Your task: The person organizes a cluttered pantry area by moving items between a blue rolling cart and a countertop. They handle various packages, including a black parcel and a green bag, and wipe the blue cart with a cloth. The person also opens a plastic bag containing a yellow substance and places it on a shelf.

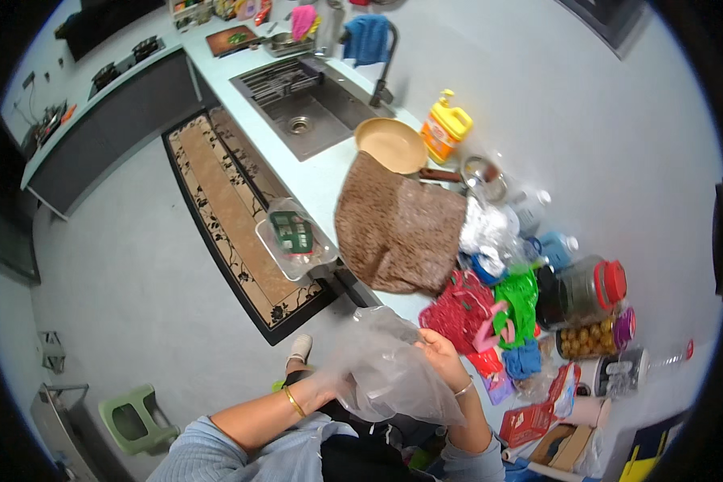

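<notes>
A thin clear plastic bag (390,373) is spread between my two hands, in front of my body. My right hand (439,353) pinches the bag near its upper right edge, and the film hangs down over that wrist. My left hand (320,391) reaches into or behind the bag from the left; the film and blur hide its fingers. Beyond the bag, a brown towel (398,225) covers part of the white counter. A hanging clear bin (285,261) with a green-labelled package (292,231) is at the counter's front edge.
A tan frying pan (392,145), a yellow pump bottle (445,128) and a sink (313,112) lie farther along. Red cloth (458,309), green bags (518,299) and a red-lidded jar (590,289) crowd the right. A green stool (136,418) stands on the floor.
</notes>
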{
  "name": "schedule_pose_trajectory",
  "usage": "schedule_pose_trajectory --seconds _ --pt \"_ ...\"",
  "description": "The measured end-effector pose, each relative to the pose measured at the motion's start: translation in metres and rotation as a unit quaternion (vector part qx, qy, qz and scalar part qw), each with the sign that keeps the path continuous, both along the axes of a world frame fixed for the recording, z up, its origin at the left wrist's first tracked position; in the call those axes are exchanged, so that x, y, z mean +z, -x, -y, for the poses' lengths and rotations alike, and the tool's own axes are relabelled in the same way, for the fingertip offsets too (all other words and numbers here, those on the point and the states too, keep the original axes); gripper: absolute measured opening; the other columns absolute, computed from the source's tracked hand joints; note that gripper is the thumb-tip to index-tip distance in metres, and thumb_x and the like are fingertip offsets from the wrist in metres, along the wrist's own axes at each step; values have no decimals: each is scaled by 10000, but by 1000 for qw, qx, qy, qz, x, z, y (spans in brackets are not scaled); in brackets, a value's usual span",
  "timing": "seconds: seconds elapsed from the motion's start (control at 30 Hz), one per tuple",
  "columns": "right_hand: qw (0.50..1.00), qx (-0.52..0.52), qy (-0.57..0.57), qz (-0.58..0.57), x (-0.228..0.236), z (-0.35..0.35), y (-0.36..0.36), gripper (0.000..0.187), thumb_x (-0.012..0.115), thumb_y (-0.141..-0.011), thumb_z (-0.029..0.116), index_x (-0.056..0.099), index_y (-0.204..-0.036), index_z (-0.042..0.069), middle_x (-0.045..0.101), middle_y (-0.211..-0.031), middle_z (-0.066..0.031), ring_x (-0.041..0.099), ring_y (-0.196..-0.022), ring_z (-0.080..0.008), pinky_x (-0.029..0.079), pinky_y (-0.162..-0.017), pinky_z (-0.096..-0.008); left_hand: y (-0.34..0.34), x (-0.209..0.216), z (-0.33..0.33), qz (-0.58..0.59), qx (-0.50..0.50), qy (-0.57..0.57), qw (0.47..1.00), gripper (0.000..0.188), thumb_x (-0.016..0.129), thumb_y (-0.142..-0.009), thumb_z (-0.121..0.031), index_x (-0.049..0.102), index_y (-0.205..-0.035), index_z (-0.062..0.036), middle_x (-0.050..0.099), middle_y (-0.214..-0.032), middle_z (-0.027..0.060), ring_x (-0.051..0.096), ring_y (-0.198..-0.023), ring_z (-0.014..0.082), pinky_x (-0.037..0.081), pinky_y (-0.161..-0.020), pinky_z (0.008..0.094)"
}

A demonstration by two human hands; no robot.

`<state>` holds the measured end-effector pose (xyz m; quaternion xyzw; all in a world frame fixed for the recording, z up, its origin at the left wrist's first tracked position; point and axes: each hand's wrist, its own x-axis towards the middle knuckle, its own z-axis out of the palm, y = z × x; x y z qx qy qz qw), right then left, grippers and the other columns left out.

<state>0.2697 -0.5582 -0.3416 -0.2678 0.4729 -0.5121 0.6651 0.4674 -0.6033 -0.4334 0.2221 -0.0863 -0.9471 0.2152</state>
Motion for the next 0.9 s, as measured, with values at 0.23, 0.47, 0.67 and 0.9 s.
schedule_pose_trajectory --seconds 0.23,0.47,0.67,0.9 --pt "989 -50 -16 137 -32 135 -33 401 554 -862 144 445 -1218 -6 524 -1167 -79 528 -1000 -196 422 -892 -316 -70 58 114 150 121 24 981 293 531 -897 -199 529 -1101 12 598 -1038 81 598 -892 173 502 -794 303" --pt "982 -66 -16 177 -28 220 -92 561 603 -830 172 360 -1312 19 435 -1287 -80 426 -1159 -228 363 -976 -344 -133 56 175 134 216 -7 967 329 482 -920 -184 480 -1184 12 566 -1113 107 572 -983 195 481 -877 331" --pt "948 177 137 -226 -55 256 -144 494 529 -863 87 350 -1314 -4 458 -1276 -104 430 -1156 -197 342 -977 -313 -185 44 203 159 279 30 947 372 485 -913 -237 464 -1218 -24 524 -1178 83 522 -1053 214 440 -920 383" --pt "923 207 186 -267 -43 317 -177 618 610 -830 234 333 -1326 -9 501 -1236 -164 508 -1090 -180 398 -901 -279 -209 27 221 205 334 29 920 425 430 -918 -324 431 -1245 -53 488 -1227 108 496 -1093 256 420 -942 413"
